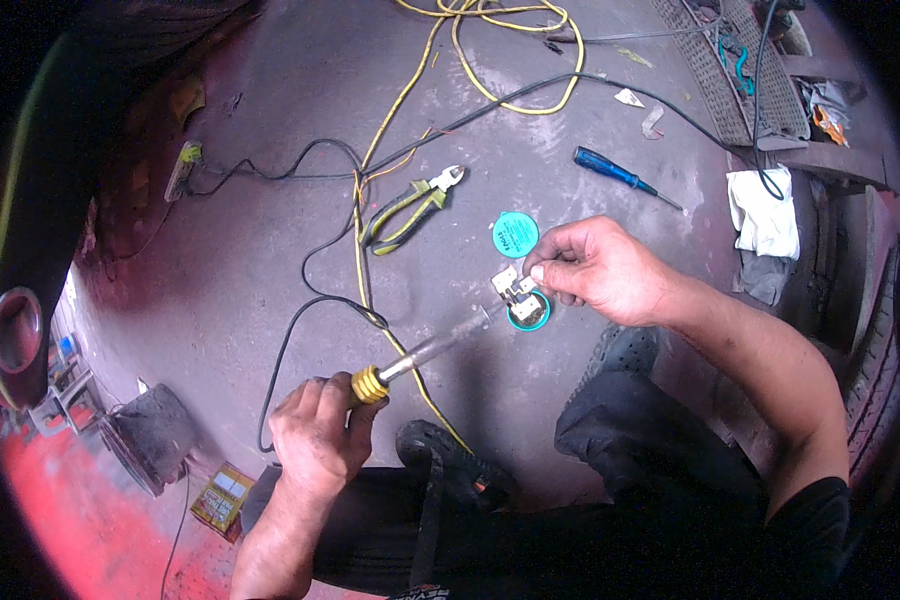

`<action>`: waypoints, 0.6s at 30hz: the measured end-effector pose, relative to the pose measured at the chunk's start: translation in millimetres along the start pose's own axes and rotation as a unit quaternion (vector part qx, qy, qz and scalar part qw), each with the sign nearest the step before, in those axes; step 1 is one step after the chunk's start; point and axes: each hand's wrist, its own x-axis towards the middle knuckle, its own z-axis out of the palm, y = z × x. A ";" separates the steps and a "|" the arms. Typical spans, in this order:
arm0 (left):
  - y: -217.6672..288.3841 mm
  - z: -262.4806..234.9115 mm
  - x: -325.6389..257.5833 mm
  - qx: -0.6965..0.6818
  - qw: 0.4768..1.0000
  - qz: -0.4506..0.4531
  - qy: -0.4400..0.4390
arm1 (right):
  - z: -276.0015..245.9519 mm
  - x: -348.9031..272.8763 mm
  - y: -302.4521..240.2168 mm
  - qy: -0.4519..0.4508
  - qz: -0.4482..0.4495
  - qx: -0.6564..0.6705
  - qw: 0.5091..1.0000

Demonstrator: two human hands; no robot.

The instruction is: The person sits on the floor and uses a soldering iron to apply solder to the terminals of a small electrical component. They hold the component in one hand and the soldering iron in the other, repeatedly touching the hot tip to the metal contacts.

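My left hand (320,430) is closed round the handle of a soldering iron (425,350), which has a yellow ribbed collar and a long metal shaft. Its tip points up and right, close to a small white-and-dark electrical part (507,282). My right hand (605,272) pinches that part between thumb and fingers. Beneath it sits a small round teal tin (542,322) with dark stuff inside, partly covered by the part. Whether the iron's tip touches the part I cannot tell. The tin's teal lid (515,234) lies flat on the floor just beyond.
Yellow-green cutting pliers (410,210) and a blue screwdriver (610,169) lie on the grey floor (260,240). Yellow cable (361,240) and black cord (305,265) run across it. At right are a white cloth (765,212) and a tyre (875,350). My shoe (450,460) is near the iron.
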 end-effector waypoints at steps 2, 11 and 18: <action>-6.6 0.0 -3.3 -0.022 0.999 -0.033 0.019 | 5.4 -2.3 1.3 0.045 -0.013 0.027 0.999; 16.1 -16.5 -25.3 -0.336 0.902 -0.263 0.063 | 32.2 -35.9 -40.1 0.145 -0.066 0.177 0.971; 44.5 -32.9 -38.1 -0.289 0.923 -0.250 0.039 | 48.2 -50.7 -36.0 0.181 -0.092 0.278 0.939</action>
